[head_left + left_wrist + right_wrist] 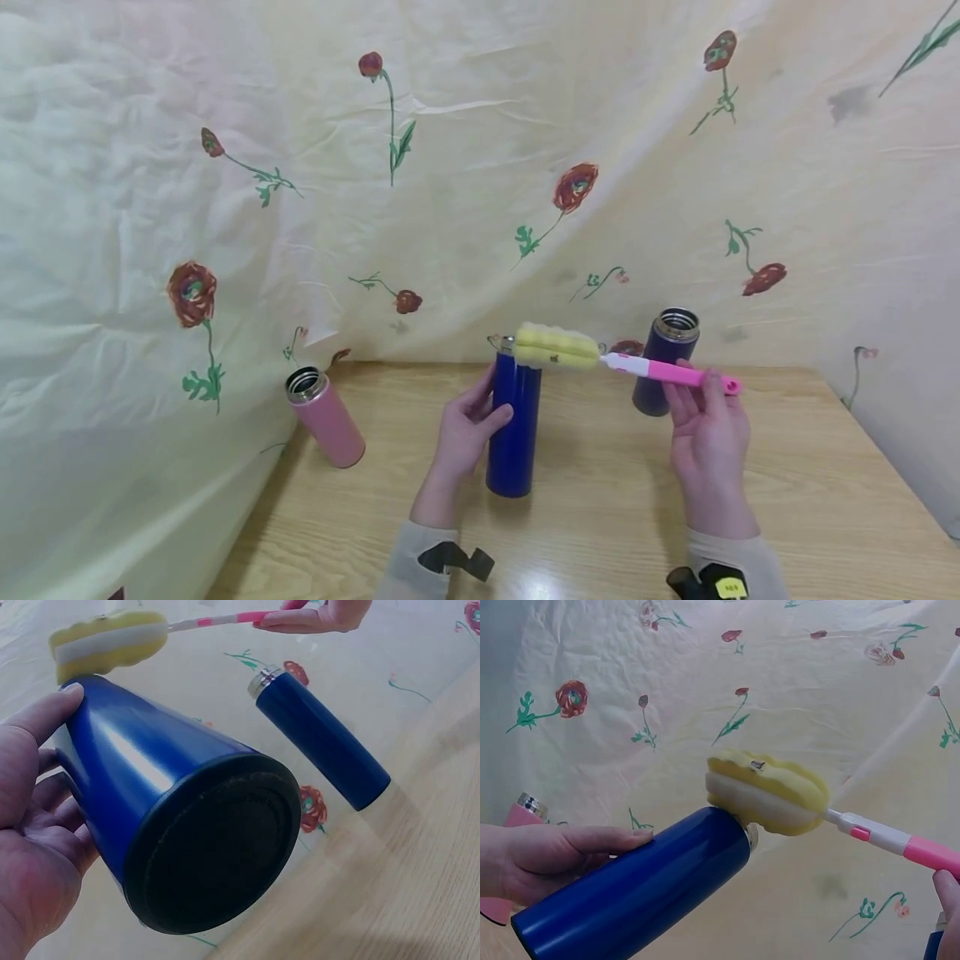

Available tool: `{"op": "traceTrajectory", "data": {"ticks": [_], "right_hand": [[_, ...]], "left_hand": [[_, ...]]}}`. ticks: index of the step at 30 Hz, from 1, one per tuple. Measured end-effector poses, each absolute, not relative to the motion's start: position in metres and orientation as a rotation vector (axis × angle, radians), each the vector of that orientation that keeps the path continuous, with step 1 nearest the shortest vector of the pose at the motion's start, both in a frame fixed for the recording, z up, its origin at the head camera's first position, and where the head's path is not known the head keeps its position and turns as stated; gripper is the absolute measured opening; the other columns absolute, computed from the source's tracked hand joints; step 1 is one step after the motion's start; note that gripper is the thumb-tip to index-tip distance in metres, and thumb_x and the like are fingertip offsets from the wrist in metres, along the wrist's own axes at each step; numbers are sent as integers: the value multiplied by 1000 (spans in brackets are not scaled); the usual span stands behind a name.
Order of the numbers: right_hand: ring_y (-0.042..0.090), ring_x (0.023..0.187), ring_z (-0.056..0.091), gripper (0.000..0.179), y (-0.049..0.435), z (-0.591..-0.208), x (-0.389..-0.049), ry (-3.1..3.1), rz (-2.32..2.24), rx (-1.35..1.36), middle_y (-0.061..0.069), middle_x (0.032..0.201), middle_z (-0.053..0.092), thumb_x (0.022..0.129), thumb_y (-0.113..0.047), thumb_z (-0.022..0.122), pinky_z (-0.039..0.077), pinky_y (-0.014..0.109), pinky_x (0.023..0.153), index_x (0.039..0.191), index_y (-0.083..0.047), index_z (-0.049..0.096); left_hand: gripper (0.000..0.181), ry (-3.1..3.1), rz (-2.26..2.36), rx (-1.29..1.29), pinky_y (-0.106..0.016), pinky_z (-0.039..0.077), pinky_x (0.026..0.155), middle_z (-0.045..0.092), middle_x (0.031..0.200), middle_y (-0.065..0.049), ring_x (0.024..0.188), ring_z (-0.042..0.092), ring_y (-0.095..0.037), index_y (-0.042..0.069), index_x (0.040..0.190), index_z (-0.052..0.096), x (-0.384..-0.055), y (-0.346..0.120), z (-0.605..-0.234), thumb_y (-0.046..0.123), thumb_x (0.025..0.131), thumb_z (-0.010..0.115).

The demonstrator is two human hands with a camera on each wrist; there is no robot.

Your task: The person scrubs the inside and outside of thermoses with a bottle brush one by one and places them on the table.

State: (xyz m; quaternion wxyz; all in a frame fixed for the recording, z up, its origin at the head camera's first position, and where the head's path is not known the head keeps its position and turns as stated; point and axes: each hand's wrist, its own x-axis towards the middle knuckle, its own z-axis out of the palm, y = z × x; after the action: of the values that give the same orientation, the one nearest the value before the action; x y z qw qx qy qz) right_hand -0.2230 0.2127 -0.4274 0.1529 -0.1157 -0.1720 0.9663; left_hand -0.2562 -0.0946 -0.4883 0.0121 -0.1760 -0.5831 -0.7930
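My left hand (467, 427) grips a glossy blue bottle (513, 433) round its upper body and holds it up, its black base (214, 847) showing in the left wrist view. Between the thumb and fingers of my right hand (712, 437) is the pink handle of a bottle brush (675, 372). Its yellow and white sponge head (769, 793) lies sideways over the bottle's mouth, overlapping the metal neck (752, 835). The sponge hides most of the opening.
Behind my right hand stands a dark blue bottle (654, 367) without a lid. A pink bottle (330, 425), also uncapped, is at the left of the wooden table (600, 517). A flower-printed cloth (465, 208) hangs along the back and left side.
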Motion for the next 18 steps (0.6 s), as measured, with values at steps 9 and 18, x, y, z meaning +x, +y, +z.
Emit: {"op": "traceTrajectory", "data": {"ticks": [9,18], "right_hand": [[25,91,80,21,212,-428,-227,-615,2779,-385,14,104,77,104,-18,70,62,35,89,112,-4,57],[25,89,80,18,212,-429,-228,-659,2769,-411,13,103,76,105,-17,70,63,35,89,109,-4,58]], "left_hand": [[73,-1774,-2494,-492,-39,53,109,50,161,-17,141,55,-35,6,159,48,-256,-97,-486,10,95,82],[71,-1776,-2488,-494,-40,53,110,50,161,-17,141,56,-35,6,160,47,-259,-99,-488,7,97,79]]}}
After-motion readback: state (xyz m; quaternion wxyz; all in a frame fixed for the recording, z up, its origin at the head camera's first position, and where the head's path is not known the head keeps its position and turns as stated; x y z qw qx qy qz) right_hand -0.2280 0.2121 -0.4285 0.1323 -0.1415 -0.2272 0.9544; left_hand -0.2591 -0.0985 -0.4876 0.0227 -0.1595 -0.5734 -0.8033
